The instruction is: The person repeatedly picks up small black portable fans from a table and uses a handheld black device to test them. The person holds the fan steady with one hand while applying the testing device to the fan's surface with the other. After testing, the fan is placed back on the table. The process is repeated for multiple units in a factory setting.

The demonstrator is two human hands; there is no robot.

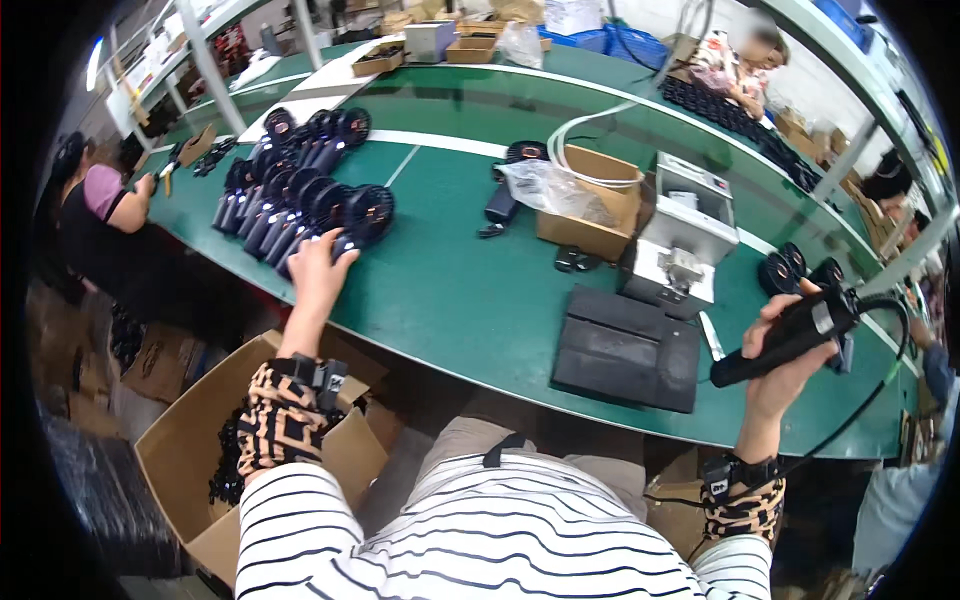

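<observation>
My left hand is at the near end of a cluster of dark handheld fans standing close together on the green bench. Its thumb and fingers close around the handle of the nearest fan. In my right hand is a black electric screwdriver, tip pointing left, with a cable running from its back end. Partly hidden behind that hand are several more dark fans. A black foam-like block lies on the bench to the left of the screwdriver.
A grey metal device stands beside a cardboard box with plastic wrap. Another fan lies left of the box. Below the bench edge is an open carton of black parts. Co-workers sit at far left and far right.
</observation>
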